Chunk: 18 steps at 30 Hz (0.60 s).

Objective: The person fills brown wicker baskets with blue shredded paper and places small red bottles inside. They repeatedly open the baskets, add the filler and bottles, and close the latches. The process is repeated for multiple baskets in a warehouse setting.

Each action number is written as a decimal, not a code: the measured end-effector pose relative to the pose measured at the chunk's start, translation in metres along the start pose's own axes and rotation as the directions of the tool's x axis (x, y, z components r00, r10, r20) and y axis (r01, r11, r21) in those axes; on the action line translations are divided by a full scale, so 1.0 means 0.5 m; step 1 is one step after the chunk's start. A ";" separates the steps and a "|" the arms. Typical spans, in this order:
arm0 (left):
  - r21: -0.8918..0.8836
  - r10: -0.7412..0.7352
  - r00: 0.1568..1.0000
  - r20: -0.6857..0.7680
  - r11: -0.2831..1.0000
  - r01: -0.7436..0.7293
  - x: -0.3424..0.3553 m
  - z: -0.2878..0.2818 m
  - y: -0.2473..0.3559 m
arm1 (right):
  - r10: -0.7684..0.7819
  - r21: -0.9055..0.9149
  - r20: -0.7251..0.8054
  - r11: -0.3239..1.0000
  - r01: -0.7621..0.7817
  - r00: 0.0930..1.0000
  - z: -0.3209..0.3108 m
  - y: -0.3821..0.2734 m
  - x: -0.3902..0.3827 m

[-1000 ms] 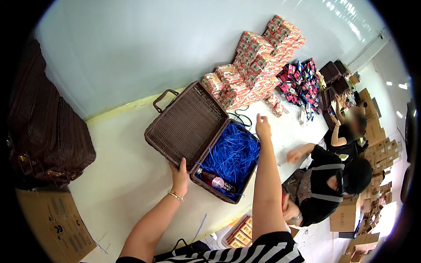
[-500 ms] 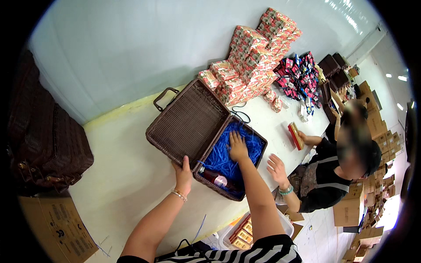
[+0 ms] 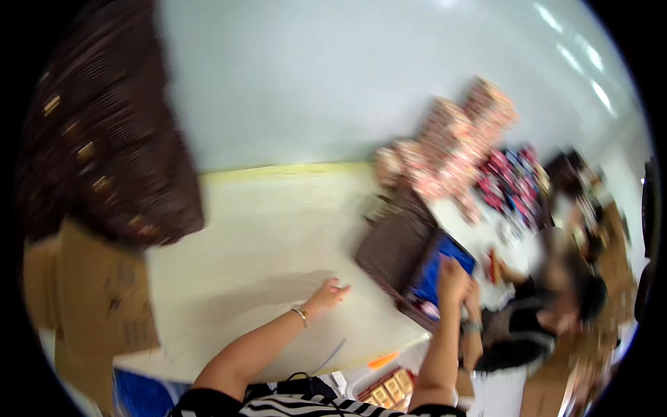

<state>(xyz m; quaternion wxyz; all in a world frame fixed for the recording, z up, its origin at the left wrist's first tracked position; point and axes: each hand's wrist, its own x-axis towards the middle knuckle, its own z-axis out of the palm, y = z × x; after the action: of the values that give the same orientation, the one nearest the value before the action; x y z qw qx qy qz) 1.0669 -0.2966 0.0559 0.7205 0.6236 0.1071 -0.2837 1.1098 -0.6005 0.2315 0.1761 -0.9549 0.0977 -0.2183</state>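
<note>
A dark brown wicker case lies on the table with its lid swung back to the left. Blue shredded filling fills its tray. My right hand is over the filling, its fingers smeared by motion. My left hand hovers above the table to the left of the case, apart from the lid, empty and with its fingers loosely parted. Right beside my right wrist is a co-worker's hand at the case's edge. That person's other hand holds a red box.
Stacked brown wicker cases and a cardboard carton stand at the left. Patterned boxes and a heap of pink and blue packets are at the back right. Near my body is a white bin with small boxes.
My left hand has let go of the lid and moved away from it. The view has swung left, and the co-worker's hand has come to the case beside my right hand.
</note>
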 end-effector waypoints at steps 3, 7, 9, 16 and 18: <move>0.200 0.038 0.999 0.011 0.979 -0.039 -0.132 -0.118 -0.028 | 0.005 0.267 -0.056 0.964 0.010 0.998 0.008 -0.043 -0.066; 0.401 0.055 0.987 -0.149 0.916 0.010 -0.458 -0.261 -0.028 | -0.152 0.516 0.021 0.848 0.120 0.988 0.078 -0.188 -0.177; 0.332 0.070 0.963 -0.262 0.943 0.022 -0.604 -0.307 -0.081 | -0.311 0.604 0.039 0.764 0.226 0.950 0.070 -0.323 -0.214; -0.014 0.061 0.725 -0.686 0.995 -0.097 -1.160 -0.328 -0.389 | -0.810 0.861 -0.048 0.263 0.435 0.585 -0.053 -0.737 -0.507; -0.082 -0.031 0.568 -0.822 0.994 -0.065 -1.351 -0.286 -0.496 | -0.899 0.904 -0.075 0.121 0.410 0.431 -0.091 -0.825 -0.637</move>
<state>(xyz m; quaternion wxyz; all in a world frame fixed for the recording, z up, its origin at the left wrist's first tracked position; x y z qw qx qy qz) 0.4098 0.0111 0.1628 0.6223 0.6468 0.4379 0.0514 0.8527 -0.1511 0.3042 0.4973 -0.6899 -0.5249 -0.0338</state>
